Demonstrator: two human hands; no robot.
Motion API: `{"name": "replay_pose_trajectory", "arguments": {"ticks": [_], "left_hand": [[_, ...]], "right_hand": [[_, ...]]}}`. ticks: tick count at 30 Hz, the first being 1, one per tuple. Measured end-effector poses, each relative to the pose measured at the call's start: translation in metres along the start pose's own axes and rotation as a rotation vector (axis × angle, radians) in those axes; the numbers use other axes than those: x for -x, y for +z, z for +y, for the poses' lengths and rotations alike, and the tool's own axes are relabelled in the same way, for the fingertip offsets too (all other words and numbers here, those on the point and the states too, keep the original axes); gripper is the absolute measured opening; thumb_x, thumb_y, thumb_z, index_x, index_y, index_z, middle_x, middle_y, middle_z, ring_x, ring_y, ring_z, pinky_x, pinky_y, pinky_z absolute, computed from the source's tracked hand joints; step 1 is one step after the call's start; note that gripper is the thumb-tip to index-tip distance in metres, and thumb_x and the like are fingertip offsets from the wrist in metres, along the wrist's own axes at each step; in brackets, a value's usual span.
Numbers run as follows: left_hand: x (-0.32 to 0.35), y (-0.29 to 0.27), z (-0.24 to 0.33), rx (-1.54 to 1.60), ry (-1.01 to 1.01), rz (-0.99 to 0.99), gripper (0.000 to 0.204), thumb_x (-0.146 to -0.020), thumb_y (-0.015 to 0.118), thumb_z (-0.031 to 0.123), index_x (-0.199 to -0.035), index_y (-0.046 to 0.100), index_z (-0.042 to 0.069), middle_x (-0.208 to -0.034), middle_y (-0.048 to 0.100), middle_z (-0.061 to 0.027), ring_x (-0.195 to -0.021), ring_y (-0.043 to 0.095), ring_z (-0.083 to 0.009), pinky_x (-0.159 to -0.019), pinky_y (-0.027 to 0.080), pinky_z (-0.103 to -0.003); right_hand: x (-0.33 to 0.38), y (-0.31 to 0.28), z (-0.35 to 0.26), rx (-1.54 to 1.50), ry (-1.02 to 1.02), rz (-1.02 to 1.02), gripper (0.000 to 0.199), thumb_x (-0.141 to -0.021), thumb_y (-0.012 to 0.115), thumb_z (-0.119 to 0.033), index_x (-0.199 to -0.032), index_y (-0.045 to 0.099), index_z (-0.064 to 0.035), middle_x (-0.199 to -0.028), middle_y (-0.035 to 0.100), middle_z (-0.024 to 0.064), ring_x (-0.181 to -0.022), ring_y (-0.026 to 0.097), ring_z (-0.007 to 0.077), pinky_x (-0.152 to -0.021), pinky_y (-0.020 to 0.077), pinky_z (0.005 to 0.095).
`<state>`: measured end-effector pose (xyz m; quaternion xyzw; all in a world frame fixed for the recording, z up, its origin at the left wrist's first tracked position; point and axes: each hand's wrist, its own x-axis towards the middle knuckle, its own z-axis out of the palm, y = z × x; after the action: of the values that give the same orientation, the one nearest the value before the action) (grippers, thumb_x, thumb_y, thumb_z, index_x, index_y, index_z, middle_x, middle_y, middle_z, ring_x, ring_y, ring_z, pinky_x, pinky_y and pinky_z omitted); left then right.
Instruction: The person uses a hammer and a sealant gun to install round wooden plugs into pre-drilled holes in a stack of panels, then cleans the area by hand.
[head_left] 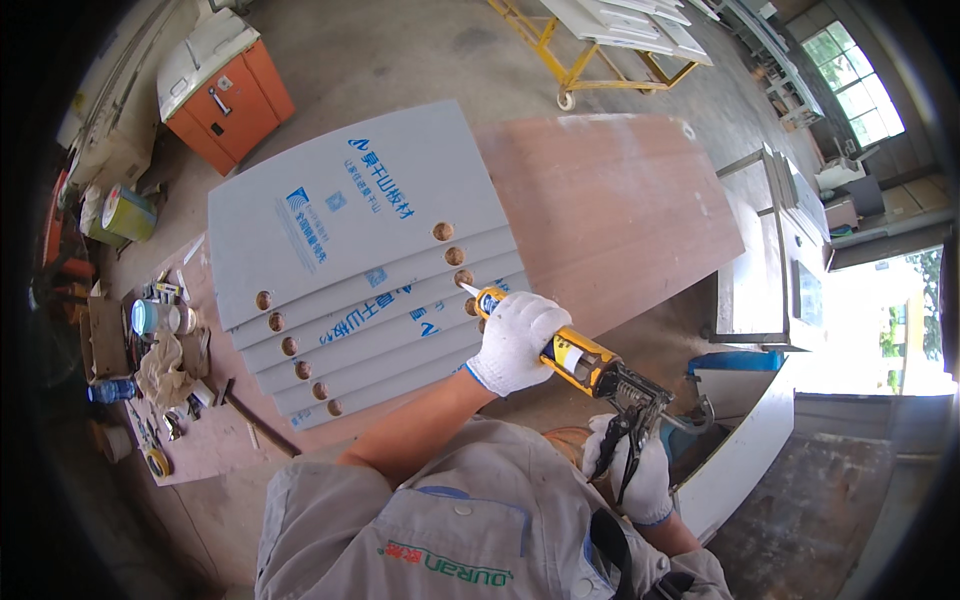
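A yellow-and-black caulking gun [590, 366] lies slantwise in front of me, its white nozzle [468, 288] pointing to the far left. My left hand [522, 340], in a white glove, is wrapped round the front of its barrel. My right hand [640, 468], also gloved, is closed on the black handle and trigger. The nozzle tip is at or just above a round hole [463, 278] in one of several stacked grey panels [350, 200]; contact cannot be made out. The panels are fanned like steps, with brown holes along both sides and blue print on top.
The panels rest on a brown board table [610, 200]. Bottles, a cloth [162, 372], tape [157, 462] and small tools lie on its left end. An orange cabinet [228, 105] and a yellow trolley [570, 70] stand beyond. Metal-framed equipment [765, 260] is at the right.
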<state>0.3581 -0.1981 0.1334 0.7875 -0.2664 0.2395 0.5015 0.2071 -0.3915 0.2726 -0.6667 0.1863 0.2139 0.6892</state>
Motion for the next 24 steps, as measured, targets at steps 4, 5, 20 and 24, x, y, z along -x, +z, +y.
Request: {"name": "replay_pose_trajectory", "arguments": {"ticks": [4,5,20,24], "left_hand": [[-0.007,0.001,0.006,-0.022,0.041,0.02,0.053,-0.06,0.082,0.013,-0.11,0.064,0.014,-0.103,0.069,-0.0091,-0.095,0.069,-0.0345,-0.085,0.055,-0.047],[-0.011,-0.001,0.01,-0.032,0.057,0.039,0.053,-0.06,0.082,0.013,-0.11,0.064,0.014,-0.103,0.069,-0.0091,-0.095,0.069,-0.0345,-0.085,0.056,-0.047],[-0.025,-0.012,-0.016,-0.04,0.058,0.095,0.05,-0.061,0.085,0.02,-0.106,0.064,0.013,-0.102,0.069,-0.0095,-0.096,0.068,-0.0347,-0.086,0.055,-0.047],[-0.02,-0.014,-0.013,-0.044,0.025,0.1,0.052,-0.06,0.086,0.019,-0.107,0.065,0.013,-0.103,0.069,-0.0102,-0.096,0.068,-0.0352,-0.085,0.055,-0.047]], "right_hand": [[0.008,-0.018,0.003,-0.127,-0.015,-0.037,0.042,-0.102,0.05,-0.017,-0.137,0.054,0.0047,-0.098,0.066,0.0117,-0.087,0.064,0.0196,-0.081,0.0548,0.0351],[0.01,-0.011,-0.008,0.037,-0.002,0.005,0.037,-0.095,0.049,-0.009,-0.128,0.06,0.0034,-0.098,0.066,0.0104,-0.089,0.064,0.0183,-0.084,0.0541,0.0353],[-0.024,0.006,-0.022,0.364,-0.026,0.009,0.006,-0.097,0.061,-0.004,-0.103,0.064,-0.0019,-0.08,0.063,0.0004,-0.068,0.058,0.0091,-0.062,0.0469,0.0288],[-0.02,-0.008,-0.021,0.357,-0.102,-0.112,0.022,-0.095,0.059,-0.006,-0.116,0.063,-0.0007,-0.089,0.065,0.004,-0.075,0.061,0.0138,-0.069,0.0493,0.0308]]}}
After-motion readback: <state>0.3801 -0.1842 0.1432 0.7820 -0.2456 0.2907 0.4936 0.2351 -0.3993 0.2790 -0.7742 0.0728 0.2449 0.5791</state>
